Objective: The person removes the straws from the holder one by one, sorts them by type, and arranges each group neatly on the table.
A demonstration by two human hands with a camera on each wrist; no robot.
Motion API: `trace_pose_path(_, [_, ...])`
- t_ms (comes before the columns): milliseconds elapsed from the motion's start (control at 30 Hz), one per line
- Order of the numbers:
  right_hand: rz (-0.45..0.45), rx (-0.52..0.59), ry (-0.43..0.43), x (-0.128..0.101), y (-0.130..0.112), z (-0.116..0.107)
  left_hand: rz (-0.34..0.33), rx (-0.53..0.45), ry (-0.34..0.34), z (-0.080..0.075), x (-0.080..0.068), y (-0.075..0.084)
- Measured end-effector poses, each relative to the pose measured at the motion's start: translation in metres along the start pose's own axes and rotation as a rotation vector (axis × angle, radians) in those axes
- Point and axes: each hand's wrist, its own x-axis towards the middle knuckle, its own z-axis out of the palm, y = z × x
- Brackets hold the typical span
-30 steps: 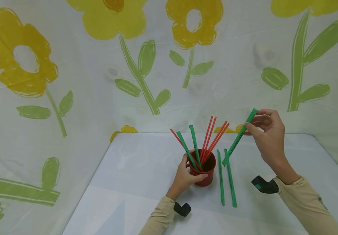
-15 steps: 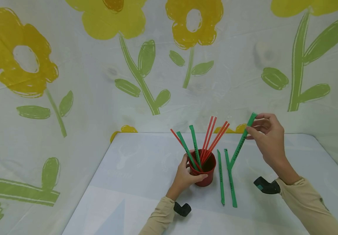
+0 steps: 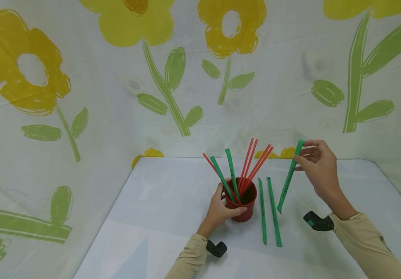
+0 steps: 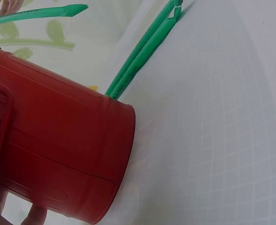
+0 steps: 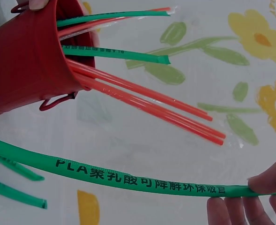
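- Right hand is up above the bench, fingers pinching the top end of a green wrapped straw; black print runs along the wrapper in the right wrist view.
- That straw hangs steeply, tilted, lower tip pointing down at the bench just right of the two others lying there; whether the tip touches the surface, I cannot tell.
- Left hand is wrapped around the red cup, fingers curled on its wall, thumb on the near side. The cup stands upright on the bench, about mid-width.
- Inside the cup: red straws fanning up and to the right, and two green straws leaning left; all of them stick out well past the rim.
- Two green straws on the bench lie side by side, just right of the cup, running toward the near edge. In the left wrist view they pass close behind the cup's base.
- Open bench spreads wide to the left of the cup and toward the near edge; the right side has bare room too, beyond the held straw.
- The flower-print backdrop closes the back edge and both side edges of the bench.
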Motion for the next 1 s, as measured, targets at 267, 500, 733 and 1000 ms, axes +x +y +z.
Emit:
trace_pose_path(267, [0.042, -0.046, -0.036, -0.002, 0.009, 0.000, 0.016, 0.003, -0.009, 0.001, 0.000, 0.001])
trace_pose_path(500, [0.075, -0.057, -0.060, -0.002, 0.017, 0.001, 0.022, 0.007, -0.006, 0.001, 0.000, 0.001])
trace_pose_path(733, [0.102, -0.079, -0.085, -0.001, 0.025, 0.001, 0.015, 0.005, -0.004, 0.000, -0.001, 0.002])
trace_pose_path(1000, [0.124, -0.076, -0.116, 0.001, 0.036, 0.002, 0.023, 0.010, 0.001, 0.000, 0.000, 0.001])
